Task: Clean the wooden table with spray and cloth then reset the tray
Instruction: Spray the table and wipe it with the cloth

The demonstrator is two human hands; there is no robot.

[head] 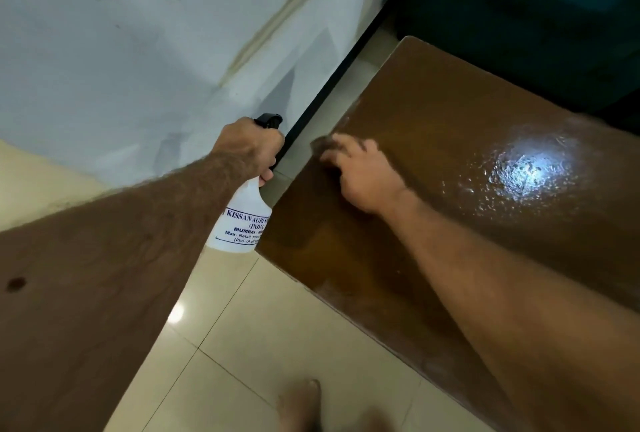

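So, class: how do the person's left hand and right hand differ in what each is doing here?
The left hand grips the neck of the spray bottle, held over the floor; the right hand holds nothing visible. The left hand is sharp and off the wooden table; the right hand lies on the tabletop, fingers blurred. Both are bare.

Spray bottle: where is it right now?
The spray bottle is left of centre, gripped by the left hand above the floor, just off the table's left edge.

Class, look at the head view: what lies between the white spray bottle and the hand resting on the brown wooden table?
Between the white plastic spray bottle and the right hand, the head view shows a strip of cream floor tile, then the brown wooden table edge.
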